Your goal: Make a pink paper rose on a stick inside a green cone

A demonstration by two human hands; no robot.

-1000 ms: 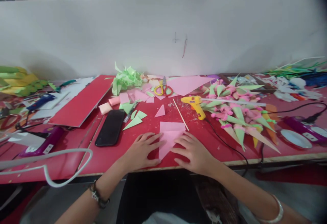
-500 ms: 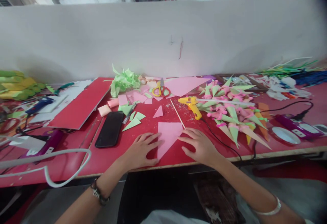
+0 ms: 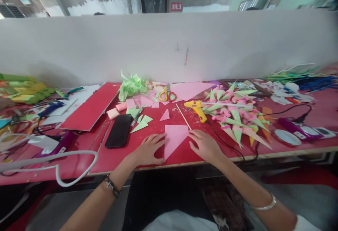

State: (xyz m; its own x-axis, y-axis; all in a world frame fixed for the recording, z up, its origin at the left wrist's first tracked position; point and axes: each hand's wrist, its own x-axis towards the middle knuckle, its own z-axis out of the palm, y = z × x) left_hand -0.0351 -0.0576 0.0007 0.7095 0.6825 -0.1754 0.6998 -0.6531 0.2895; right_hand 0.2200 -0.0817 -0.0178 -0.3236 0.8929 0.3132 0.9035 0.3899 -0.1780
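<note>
A pink sheet of paper, pointed at its lower end, lies flat on the red table in front of me. My left hand rests at its left edge, fingers spread, the thumb by the lower point. At the upper right corner are the fingertips of my right hand, with the thumb held apart from them. A thin wooden stick slants away from that corner, its near end by my right fingers. Beyond the sheet lies a small pink paper triangle. A yellow hot glue gun lies to the right.
Left of the sheet are green paper pieces, a black phone and a red board. Scissors lie farther back. Paper cones with pink trim are piled at right. A white cable loops at the left edge.
The camera view has tilted up and shifted slightly. My right fingers have drawn in a little at the sheet's corner; my left hand stays at its left edge.
</note>
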